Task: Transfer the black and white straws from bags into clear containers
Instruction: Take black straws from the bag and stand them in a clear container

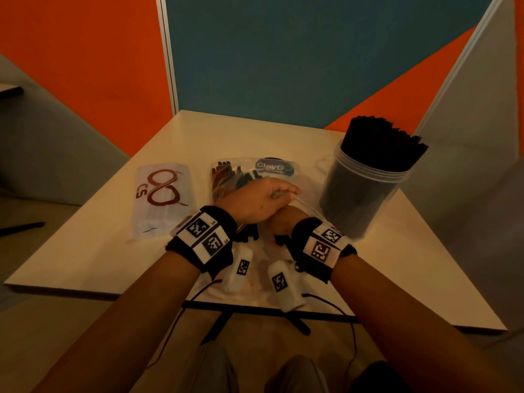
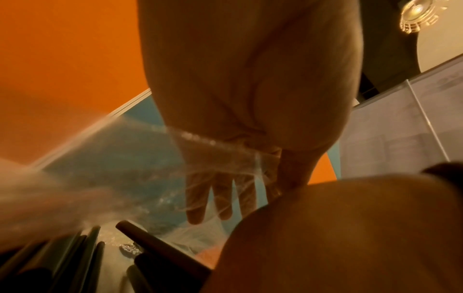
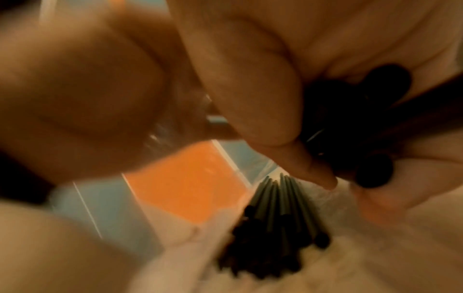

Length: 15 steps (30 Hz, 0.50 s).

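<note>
A clear bag [image 1: 249, 177] of black straws [image 1: 226, 174] with a blue label lies in the middle of the table. My left hand [image 1: 263, 199] pinches the bag's clear film [image 2: 225, 146] and holds it up. My right hand [image 1: 286, 219] lies under the left one, mostly hidden in the head view. In the right wrist view its fingers [image 3: 263, 99] curl round a bunch of black straws [image 3: 350, 119], with more straws [image 3: 280, 218] lying in the bag below. A clear container [image 1: 365, 194] packed with black straws [image 1: 380, 146] stands to the right.
A flat, seemingly empty bag [image 1: 161, 194] with a red logo lies at the left of the table [image 1: 85, 251]. Orange and blue partition walls stand close behind. The table's front edge is under my wrists.
</note>
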Each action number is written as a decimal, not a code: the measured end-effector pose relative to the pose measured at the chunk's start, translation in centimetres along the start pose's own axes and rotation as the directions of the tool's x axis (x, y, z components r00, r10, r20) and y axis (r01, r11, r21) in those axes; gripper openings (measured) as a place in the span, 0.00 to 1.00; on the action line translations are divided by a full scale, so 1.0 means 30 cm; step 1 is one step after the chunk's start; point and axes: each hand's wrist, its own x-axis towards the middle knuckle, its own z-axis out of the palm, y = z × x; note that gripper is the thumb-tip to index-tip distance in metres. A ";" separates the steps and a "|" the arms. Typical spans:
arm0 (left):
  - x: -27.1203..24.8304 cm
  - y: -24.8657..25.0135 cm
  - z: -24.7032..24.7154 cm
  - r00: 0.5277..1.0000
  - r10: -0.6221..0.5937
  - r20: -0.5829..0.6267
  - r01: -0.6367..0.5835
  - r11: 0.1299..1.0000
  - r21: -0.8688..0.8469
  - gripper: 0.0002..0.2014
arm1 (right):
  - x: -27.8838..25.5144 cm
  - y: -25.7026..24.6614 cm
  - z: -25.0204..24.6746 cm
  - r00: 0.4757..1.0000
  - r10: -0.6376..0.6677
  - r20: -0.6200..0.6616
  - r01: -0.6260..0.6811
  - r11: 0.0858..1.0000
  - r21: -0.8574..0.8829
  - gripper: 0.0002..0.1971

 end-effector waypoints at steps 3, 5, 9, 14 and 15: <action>0.005 -0.022 -0.002 0.999 -0.032 0.016 0.032 0.999 0.028 0.15 | -0.081 0.029 -0.077 0.973 -0.168 0.158 0.134 0.969 0.210 0.09; 0.010 -0.042 -0.003 0.997 -0.062 0.035 0.061 0.997 0.049 0.15 | -0.097 0.054 -0.069 0.960 -0.115 0.256 0.034 0.954 0.299 0.05; 0.014 -0.059 0.004 0.995 -0.075 0.059 0.069 0.992 0.101 0.17 | -0.134 0.127 -0.074 0.925 -0.189 0.329 0.022 0.893 0.450 0.08; -0.034 -0.035 0.016 0.935 0.018 0.355 -0.110 0.964 0.241 0.46 | -0.141 0.182 -0.100 0.915 -0.219 0.338 -0.019 0.815 0.579 0.05; -0.042 -0.037 0.022 0.930 0.026 0.367 -0.144 0.944 0.298 0.46 | -0.140 0.188 -0.108 0.913 -0.231 0.337 -0.019 0.800 0.599 0.04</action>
